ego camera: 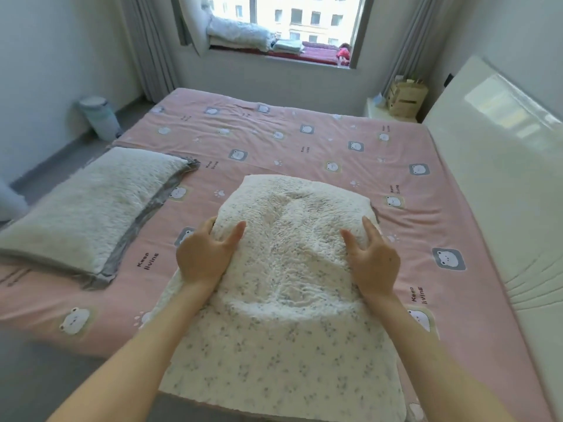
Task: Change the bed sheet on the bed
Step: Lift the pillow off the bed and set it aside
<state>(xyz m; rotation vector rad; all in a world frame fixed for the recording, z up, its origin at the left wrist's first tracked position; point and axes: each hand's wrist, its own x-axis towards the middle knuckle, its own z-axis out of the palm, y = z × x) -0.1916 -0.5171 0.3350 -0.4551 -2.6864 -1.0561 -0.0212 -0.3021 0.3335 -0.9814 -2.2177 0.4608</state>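
Two hands grip one fluffy pillow [283,269] by its sides: the left hand [202,257] at its 9 o'clock edge, the right hand [374,260] at 3 o'clock, thumbs on top, fingers wrapped round the edges. Beneath it the pink bed sheet [304,141] lies spread out. A second pillow [88,208] rests on the sheet at 9 o'clock.

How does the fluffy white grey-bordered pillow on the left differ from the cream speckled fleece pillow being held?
The fluffy white grey-bordered pillow lies flat on the pink bear-print sheet, untouched; the cream speckled fleece pillow is gripped at its sides by the left hand and right hand. The first has a wide grey flange; the second shows small grey specks and almost no border. Both are plush, pale and rectangular.
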